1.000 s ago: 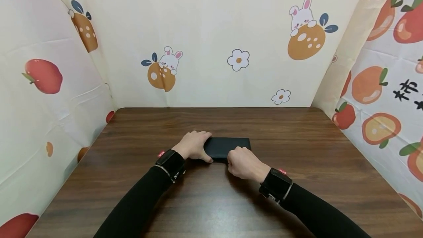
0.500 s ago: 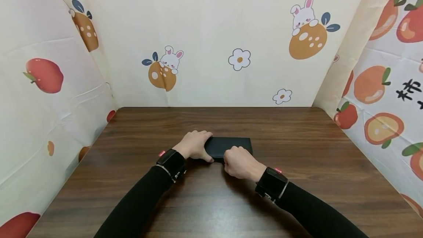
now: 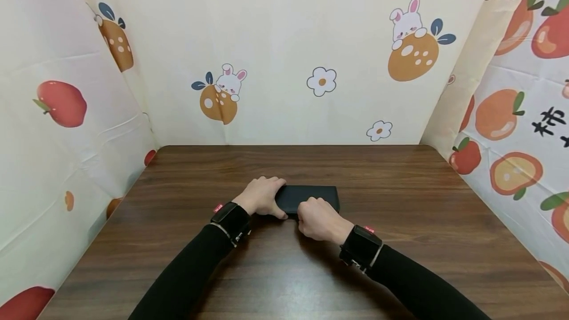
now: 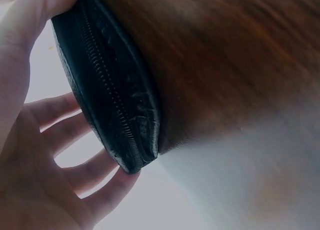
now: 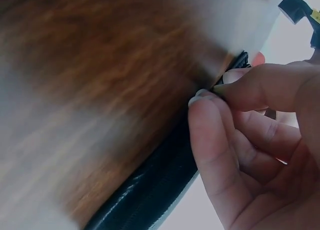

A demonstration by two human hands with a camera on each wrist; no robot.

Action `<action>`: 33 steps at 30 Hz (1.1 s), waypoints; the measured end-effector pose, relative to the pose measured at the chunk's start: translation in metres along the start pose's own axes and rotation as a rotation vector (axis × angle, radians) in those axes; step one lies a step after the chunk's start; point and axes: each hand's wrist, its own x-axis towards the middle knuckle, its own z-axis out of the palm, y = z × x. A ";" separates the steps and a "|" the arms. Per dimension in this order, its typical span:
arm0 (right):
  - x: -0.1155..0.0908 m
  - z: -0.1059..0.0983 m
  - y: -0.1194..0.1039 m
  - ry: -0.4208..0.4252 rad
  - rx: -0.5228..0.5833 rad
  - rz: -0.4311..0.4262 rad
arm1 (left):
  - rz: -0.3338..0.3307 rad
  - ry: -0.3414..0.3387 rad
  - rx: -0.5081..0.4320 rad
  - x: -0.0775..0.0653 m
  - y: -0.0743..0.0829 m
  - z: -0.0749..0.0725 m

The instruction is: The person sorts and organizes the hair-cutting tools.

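A black zip wallet (image 3: 308, 192) lies on the wooden table, its long side facing me. My left hand (image 3: 261, 196) holds the wallet's left end, thumb at the near edge and fingers spread round the far side. In the left wrist view, the zipper (image 4: 111, 88) curves along that end with its teeth closed together. At the near edge my right hand (image 3: 321, 220) pinches the zipper pull between thumb and index finger. The pull itself is mostly hidden behind the fingertips (image 5: 202, 110) in the right wrist view.
The brown table (image 3: 284, 270) extends around both arms. A pale curtain (image 3: 275, 38) printed with rabbits, flowers and fruit stands behind it, with more printed cloth at the left and right sides. Black wrist bands (image 3: 362, 247) sit on both wrists.
My right hand has slid left along the wallet's near edge, closer to my left hand. The left hand and the wallet have stayed in place.
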 end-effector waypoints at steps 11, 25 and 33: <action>-0.004 0.005 -0.006 0.010 0.257 0.185 | 0.012 -0.002 -0.014 -0.009 0.003 0.005; -0.010 0.004 0.002 -0.096 0.943 0.536 | 0.015 0.253 -0.012 -0.045 0.040 0.017; -0.011 0.001 0.007 -0.171 1.122 0.607 | -0.083 0.071 -0.536 -0.048 0.047 0.025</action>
